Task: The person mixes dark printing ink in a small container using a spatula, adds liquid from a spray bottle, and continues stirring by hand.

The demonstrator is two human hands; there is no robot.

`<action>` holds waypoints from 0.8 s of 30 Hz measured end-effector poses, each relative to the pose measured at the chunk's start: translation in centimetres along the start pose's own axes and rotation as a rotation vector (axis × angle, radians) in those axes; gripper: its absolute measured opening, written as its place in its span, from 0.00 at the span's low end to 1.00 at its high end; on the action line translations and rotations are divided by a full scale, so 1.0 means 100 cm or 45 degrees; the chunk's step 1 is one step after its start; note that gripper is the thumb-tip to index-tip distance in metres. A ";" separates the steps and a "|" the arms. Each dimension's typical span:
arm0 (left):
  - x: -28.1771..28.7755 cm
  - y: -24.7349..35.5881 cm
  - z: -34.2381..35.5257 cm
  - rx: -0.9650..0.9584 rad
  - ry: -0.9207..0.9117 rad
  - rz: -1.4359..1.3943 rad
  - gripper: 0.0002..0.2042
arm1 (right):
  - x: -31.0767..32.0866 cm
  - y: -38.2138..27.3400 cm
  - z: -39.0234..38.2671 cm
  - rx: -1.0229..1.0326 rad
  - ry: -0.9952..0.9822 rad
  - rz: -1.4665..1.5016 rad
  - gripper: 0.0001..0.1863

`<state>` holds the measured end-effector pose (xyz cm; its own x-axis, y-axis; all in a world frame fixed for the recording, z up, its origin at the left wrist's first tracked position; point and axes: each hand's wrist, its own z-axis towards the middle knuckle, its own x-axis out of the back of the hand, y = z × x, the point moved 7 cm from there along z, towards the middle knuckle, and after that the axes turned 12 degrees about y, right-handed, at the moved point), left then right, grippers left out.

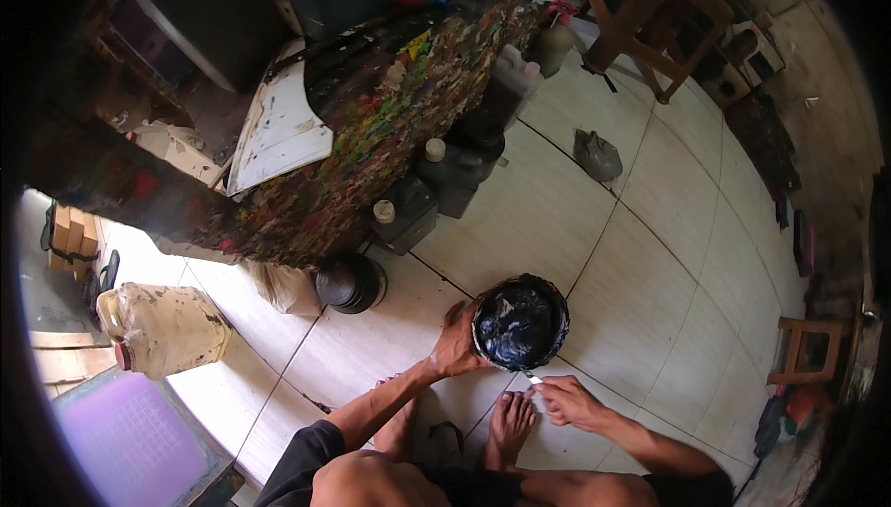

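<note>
A round tub (521,322) with dark, glossy, paint-like stuff inside and a crusted rim is before me, just beyond my feet. My left hand (455,344) grips its left side, the fingers partly hidden against the wall. My right hand (568,402) is closed round a small tool with a pale flat end (532,377), pointing at the tub's near rim. The rest of the tool is hidden in the fist, so I cannot tell its exact kind.
Dark jugs (406,214) with pale caps line a paint-crusted bench (325,196). A black container (349,282) stands left of the tub. A stained jerrycan (172,329) and a purple framed screen (139,433) are at left. A grey plastic bag (597,155) lies on the tiles; a brown stool (661,15) stands beyond.
</note>
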<state>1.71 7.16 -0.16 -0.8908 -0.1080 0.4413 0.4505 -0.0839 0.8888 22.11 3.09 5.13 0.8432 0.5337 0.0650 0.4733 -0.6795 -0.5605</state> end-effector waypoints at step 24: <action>-0.005 -0.007 0.001 -0.055 -0.028 -0.014 0.57 | 0.005 -0.058 0.027 0.753 0.283 -0.557 0.08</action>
<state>1.86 7.35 -0.98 -0.8967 -0.0852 0.4343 0.4421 -0.1277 0.8878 19.12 8.68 6.15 0.6715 0.5359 0.5118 0.6133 -0.0142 -0.7898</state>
